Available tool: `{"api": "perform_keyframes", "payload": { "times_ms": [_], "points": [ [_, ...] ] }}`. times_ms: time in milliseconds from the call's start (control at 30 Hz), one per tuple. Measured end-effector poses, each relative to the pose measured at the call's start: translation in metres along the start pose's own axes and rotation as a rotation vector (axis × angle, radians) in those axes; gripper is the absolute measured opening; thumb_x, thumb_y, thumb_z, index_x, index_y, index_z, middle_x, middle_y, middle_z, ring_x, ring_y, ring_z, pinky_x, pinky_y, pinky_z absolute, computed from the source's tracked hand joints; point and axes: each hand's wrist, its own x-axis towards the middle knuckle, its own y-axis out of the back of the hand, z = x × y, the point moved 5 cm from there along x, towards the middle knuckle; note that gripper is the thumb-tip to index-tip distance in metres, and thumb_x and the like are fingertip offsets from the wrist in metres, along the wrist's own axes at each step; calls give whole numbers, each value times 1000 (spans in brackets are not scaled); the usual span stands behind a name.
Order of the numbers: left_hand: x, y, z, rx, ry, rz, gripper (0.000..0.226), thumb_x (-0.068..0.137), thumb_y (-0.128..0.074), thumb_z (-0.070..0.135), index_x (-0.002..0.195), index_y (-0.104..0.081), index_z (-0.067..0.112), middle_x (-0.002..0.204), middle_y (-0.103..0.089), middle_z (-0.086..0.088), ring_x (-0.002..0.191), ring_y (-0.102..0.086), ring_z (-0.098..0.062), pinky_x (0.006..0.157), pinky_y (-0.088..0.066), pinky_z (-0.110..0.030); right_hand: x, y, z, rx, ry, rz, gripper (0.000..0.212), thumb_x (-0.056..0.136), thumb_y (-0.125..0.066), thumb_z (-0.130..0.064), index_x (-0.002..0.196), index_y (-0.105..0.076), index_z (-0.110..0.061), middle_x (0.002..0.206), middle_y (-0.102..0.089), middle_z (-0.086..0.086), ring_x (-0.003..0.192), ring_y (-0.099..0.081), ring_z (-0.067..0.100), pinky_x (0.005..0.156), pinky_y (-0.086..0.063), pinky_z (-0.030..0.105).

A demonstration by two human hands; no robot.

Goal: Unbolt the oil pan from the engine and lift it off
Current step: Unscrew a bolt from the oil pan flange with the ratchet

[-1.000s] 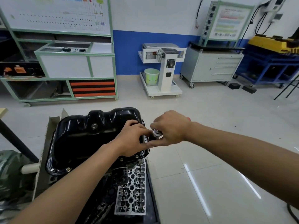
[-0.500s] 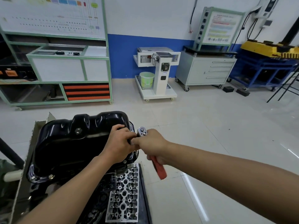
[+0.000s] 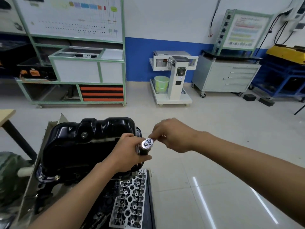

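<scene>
A: Any writing we can read?
B: Nope, wall board [image 3: 74, 19] txt too small. Our left hand [image 3: 127, 152] wraps the ratchet [image 3: 146, 143] under its head, right hand [image 3: 173, 134] pinches the head; oil pan [image 3: 79, 146] sits on the engine [image 3: 47, 187], just left.

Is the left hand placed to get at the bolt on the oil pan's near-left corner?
Probably yes: the bolt lies uncovered on the oil pan, but the left hand grips the ratchet and must let go first.

A green bucket [image 3: 161, 84] sits on a white wheeled stand [image 3: 175, 91] beside a grey drawer cabinet [image 3: 214, 78].
</scene>
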Motion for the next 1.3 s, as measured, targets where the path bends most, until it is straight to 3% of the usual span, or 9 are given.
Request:
{"api": "perform_keyframes", "payload": {
  "times_ms": [200,333,400,567,733,833,967,1100,1300],
  "points": [
    [1,24,15,-192,-23,-188,18,85,-84,27,101,-77,25,98,-76,13,96,-72,-8,94,-56,-34,21,10,-15,-191,118,47,40,99,-49,-7,119,-70,-35,122,-68,-16,126,-47,18,107,-31,42],
    [9,34,8,-111,-59,-216,14,84,-84,34,91,-76,24,84,-74,12,81,-69,-9,82,-54,-32,8,7,-17,-182,-79,59,24,103,-47,-24,112,-68,-30,100,-68,-1,99,-59,26,81,-48,40],
    [15,36,9,-61,-118,-166,17,82,-83,42,86,-76,27,74,-70,13,71,-62,-6,77,-47,-26,-3,3,-18,-95,-206,19,22,99,-51,-29,80,-62,-25,79,-59,2,86,-56,28,67,-45,37],
    [23,26,7,-28,-149,25,27,70,-60,67,78,-66,41,76,-63,32,82,-57,1,106,-24,-29,-24,-10,-48,104,-346,31,60,88,-61,-57,48,-46,-15,46,-40,-1,45,-41,15,46,-29,29],
    [26,22,-11,-94,-132,52,53,65,-69,72,76,-62,21,70,-62,6,75,-54,-8,115,-25,-33,-29,-12,-46,247,-414,27,54,88,-67,-49,47,-50,-17,43,-42,-1,43,-35,17,48,-33,29],
    [28,21,-10,-107,-95,21,53,60,-71,73,78,-63,23,72,-61,11,86,-57,-13,117,-22,-32,-30,2,-30,101,-411,10,43,91,-66,-39,55,-49,-26,53,-47,-3,56,-44,19,50,-30,30],
    [26,20,-8,-94,-164,-37,54,65,-69,68,102,-75,29,98,-68,33,108,-51,18,112,-5,-12,-21,8,-11,-294,-440,75,12,99,-56,-31,98,-67,-27,72,-35,-4,70,-42,25,50,-20,30],
    [25,22,-6,-126,-161,-112,29,78,-80,50,105,-74,39,101,-68,35,116,-49,16,112,1,-10,2,6,-4,-383,-294,174,22,99,-49,-18,111,-66,-28,102,-65,-2,88,-57,30,60,-43,34],
    [24,34,2,-184,-123,-339,19,92,-76,26,105,-68,39,103,-75,25,117,-58,10,116,3,-17,23,-3,1,-225,-68,200,54,97,-46,2,144,-52,-25,150,-48,-8,127,-46,25,100,-43,39]
  ]
}}
